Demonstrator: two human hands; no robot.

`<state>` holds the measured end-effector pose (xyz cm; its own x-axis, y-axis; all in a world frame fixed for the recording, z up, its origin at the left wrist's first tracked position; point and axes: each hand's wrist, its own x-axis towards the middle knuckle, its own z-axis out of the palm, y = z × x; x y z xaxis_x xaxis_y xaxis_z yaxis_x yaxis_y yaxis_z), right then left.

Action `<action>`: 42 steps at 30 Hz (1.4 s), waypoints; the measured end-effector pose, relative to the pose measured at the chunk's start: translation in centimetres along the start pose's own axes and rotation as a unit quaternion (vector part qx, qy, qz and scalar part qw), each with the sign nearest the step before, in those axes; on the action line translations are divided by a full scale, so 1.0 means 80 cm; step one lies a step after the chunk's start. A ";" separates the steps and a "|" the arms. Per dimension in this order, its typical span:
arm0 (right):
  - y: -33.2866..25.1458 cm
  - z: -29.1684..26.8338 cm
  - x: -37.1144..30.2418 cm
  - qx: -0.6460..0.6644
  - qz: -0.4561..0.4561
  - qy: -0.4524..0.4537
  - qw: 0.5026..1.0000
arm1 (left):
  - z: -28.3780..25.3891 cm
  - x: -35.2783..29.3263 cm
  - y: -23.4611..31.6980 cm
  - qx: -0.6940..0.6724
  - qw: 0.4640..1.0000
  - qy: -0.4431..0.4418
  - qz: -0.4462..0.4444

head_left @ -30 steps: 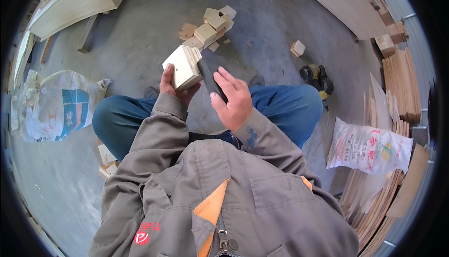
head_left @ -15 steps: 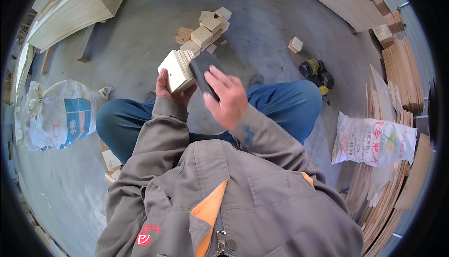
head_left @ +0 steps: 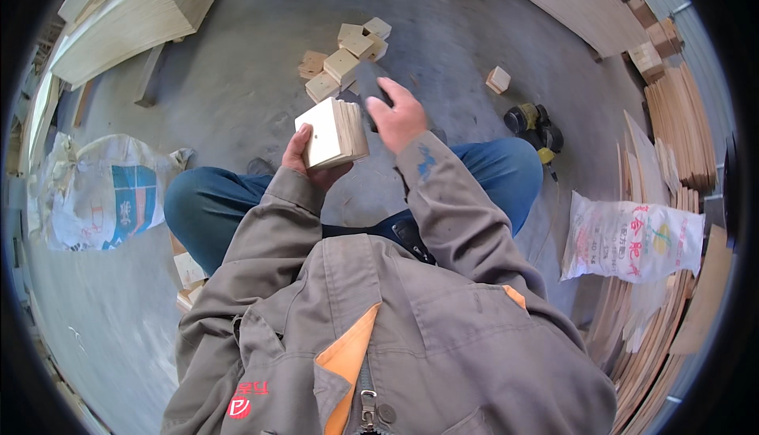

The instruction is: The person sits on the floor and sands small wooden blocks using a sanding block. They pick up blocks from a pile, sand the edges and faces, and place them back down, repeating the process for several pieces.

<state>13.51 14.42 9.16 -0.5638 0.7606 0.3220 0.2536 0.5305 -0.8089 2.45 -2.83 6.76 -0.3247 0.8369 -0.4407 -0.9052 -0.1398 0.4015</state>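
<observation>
Head view: around the work, a grey floor [head_left: 253, 63] is occupied on several sides. Just beyond the hands, a loose pile of wooden blocks [head_left: 341, 66] is set down, its near side partly covered from sight. To the right of it, a single block [head_left: 498, 80] is placed apart, with a black-and-yellow power tool [head_left: 534, 125] nearer the right knee. Each side is flanked by a sack: a white-and-blue one [head_left: 99, 190] at left, a white printed one [head_left: 632, 239] at right, by which stacked boards [head_left: 681, 130] are partly hidden. At upper left, a thick stack of sheets [head_left: 142, 24] is raised on timber supports [head_left: 150, 75]. The space directly before the torso is bounded by bent legs in blue trousers [head_left: 213, 206].

Between the knees, above the floor, a squarish layered wood stack [head_left: 324, 133] is gripped by the left hand [head_left: 299, 153], thumb on the upper face. That face is pale and flat, marked by one small dark spot; the layered edges look uneven. A dark slab [head_left: 370, 79], blurred, is held in the right hand [head_left: 401, 119], close beside the stack; whether they touch cannot be told.
</observation>
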 end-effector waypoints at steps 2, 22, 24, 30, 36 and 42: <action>0.019 -0.013 -0.021 0.022 0.049 0.015 0.998 | -0.002 -0.002 0.008 -0.006 1.000 0.014 0.002; 0.021 -0.015 -0.071 0.358 0.287 -0.034 0.888 | -0.042 0.037 0.010 0.012 0.980 0.178 0.089; 0.022 -0.014 -0.071 0.354 0.277 -0.030 0.893 | -0.029 0.026 0.009 0.047 0.976 0.179 0.115; -0.002 -0.019 -0.077 0.425 0.304 -0.006 0.852 | -0.025 0.020 0.011 0.060 0.977 0.169 0.119; -0.024 -0.018 -0.079 0.470 0.302 -0.011 0.829 | -0.026 0.015 0.001 0.048 0.983 0.065 0.163; -0.025 -0.012 -0.072 0.503 0.295 0.017 0.812 | -0.033 0.027 0.008 0.110 0.984 0.058 0.128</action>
<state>16.97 9.34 9.38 -0.5514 0.7900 -0.2680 -0.3083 -0.4915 -0.8145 0.43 -2.53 3.98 -0.5753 0.7214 -0.3854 -0.7125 -0.2106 0.6693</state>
